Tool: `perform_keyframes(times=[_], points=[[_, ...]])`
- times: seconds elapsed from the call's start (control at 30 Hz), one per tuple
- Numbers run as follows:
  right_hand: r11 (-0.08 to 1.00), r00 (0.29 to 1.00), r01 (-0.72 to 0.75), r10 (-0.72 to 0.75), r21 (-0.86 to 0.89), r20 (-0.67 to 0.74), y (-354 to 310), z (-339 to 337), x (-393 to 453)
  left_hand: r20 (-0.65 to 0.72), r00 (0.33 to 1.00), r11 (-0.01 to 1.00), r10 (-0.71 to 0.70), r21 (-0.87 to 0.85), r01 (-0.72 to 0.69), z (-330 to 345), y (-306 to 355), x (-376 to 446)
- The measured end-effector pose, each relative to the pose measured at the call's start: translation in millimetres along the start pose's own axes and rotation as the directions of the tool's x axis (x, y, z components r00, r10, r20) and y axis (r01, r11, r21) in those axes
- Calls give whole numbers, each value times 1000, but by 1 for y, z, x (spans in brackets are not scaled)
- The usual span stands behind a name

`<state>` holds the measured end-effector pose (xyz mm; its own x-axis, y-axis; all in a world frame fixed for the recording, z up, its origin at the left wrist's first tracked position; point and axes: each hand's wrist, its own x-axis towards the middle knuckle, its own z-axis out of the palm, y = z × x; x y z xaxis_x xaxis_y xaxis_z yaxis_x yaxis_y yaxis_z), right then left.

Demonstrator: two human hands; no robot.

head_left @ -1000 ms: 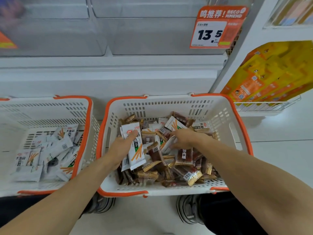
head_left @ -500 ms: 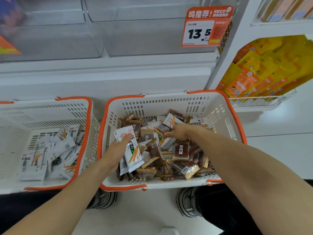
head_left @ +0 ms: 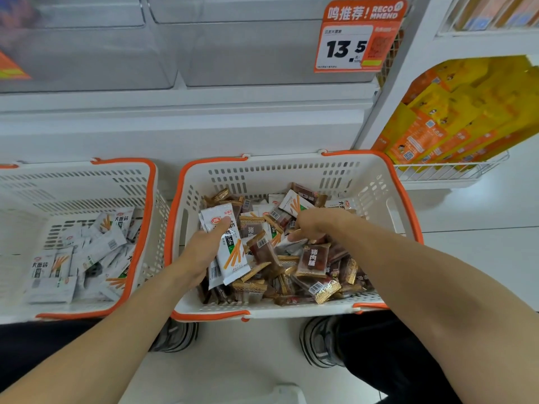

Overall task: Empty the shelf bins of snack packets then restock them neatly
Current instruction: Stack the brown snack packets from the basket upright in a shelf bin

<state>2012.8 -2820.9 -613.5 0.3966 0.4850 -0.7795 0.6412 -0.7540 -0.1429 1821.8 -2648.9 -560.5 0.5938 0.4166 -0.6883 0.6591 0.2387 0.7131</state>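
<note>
**Both hands in the mixed basket**

At the bottom of the frame, 2 shoes (head_left: 319, 342) stand on the white floor. Above them, centre frame, the right basket (head_left: 404, 228) holds mixed brown packets (head_left: 313, 262) and white ones. The left hand (head_left: 201, 249) grips a stack of white packets (head_left: 230, 249), thumb over the top one. The right hand (head_left: 313, 225) is curled down into the pile, fingers pinching a white packet (head_left: 291, 243). At left, the left basket (head_left: 145, 217) holds only white packets. Farther up, clear shelf bins (head_left: 248, 51) carry a 13.5 price tag (head_left: 357, 39).
</note>
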Motion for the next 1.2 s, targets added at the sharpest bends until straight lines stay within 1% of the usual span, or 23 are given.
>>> perform_keyframes(times=[0.07, 0.17, 0.37, 0.47, 0.57, 0.7, 0.77, 0.8, 0.83, 0.87, 0.9, 0.93, 0.97, 1.0, 1.03, 1.07, 1.1, 1.13, 1.17, 1.2], points=[[1000, 1000, 4, -4, 5, -6, -1, -1, -5, 0, 1000, 1000, -3, 5, 3, 1, -2, -1], [999, 999, 33, -33, -3, 30, 0, -1, -8, 6, 1000, 1000, -8, 6, 8, -1, -6, -2], [993, 996, 76, -72, -93, 43, -1, -5, -18, 5, 1000, 1000, 26, -12, -26, -1, -4, -5], [983, 988, 153, -149, -101, 43, -5, -13, -28, -1, 999, 998, 52, -18, -52, 0, -2, -5], [976, 973, 218, -220, -26, -66, -7, -29, -36, -3, 998, 996, 68, -52, -68, 1, 1, -5], [965, 942, 232, -191, 125, -275, -4, -49, -53, -26, 997, 992, 74, -106, -76, 5, 1, -3], [918, 905, 281, -156, 279, -396, -3, -58, -64, -45, 998, 987, 54, -149, -61, 5, 0, -2], [861, 893, 310, -118, 403, -435, -4, -61, -69, -51, 998, 982, 37, -184, -46, 6, 0, -3], [756, 898, 337, -80, 561, -433, -6, -63, -73, -48, 999, 972, 16, -232, -27, 6, 0, -3], [600, 915, 358, -70, 716, -398, -11, -62, -77, -34, 999, 955, -5, -295, -5, 6, 0, -3], [417, 933, 353, -88, 837, -350, -18, -60, -79, -16, 1000, 932, -18, -363, 11, 7, 0, -3], [235, 946, 322, -126, 917, -299, -28, -55, -80, 3, 1000, 906, -22, -424, 21, 8, 0, -3], [88, 951, 273, -172, 958, -256, -38, -49, -81, 25, 1000, 882, -18, -470, 27, 10, 0, -2], [-4, 954, 224, -203, 975, -220, -49, -41, -81, 56, 998, 861, -7, -508, 34, 11, 0, -2], [-41, 958, 195, -208, 980, -199, -59, -32, -79, 93, 996, 839, 3, -542, 48, 12, 1, -2], [-28, 965, 192, -175, 981, -194, -68, -22, -74, 130, 991, 819, 13, -570, 64, 13, 2, -3], [24, 972, 213, -111, 977, -209, -75, -10, -68, 144, 989, 812, 26, -580, 63, 13, 1, -4], [110, 970, 243, -35, 964, -241, -80, 0, -62, 139, 989, 820, 47, -570, 41, 14, 0, -4], [220, 957, 277, 19, 935, -288, -83, 8, -58, 117, 991, 840, 63, -542, 10, 14, -2, -4], [343, 941, 308, 26, 888, -336, -85, 14, -55, 92, 994, 858, 67, -514, -10, 14, -4, -4]])
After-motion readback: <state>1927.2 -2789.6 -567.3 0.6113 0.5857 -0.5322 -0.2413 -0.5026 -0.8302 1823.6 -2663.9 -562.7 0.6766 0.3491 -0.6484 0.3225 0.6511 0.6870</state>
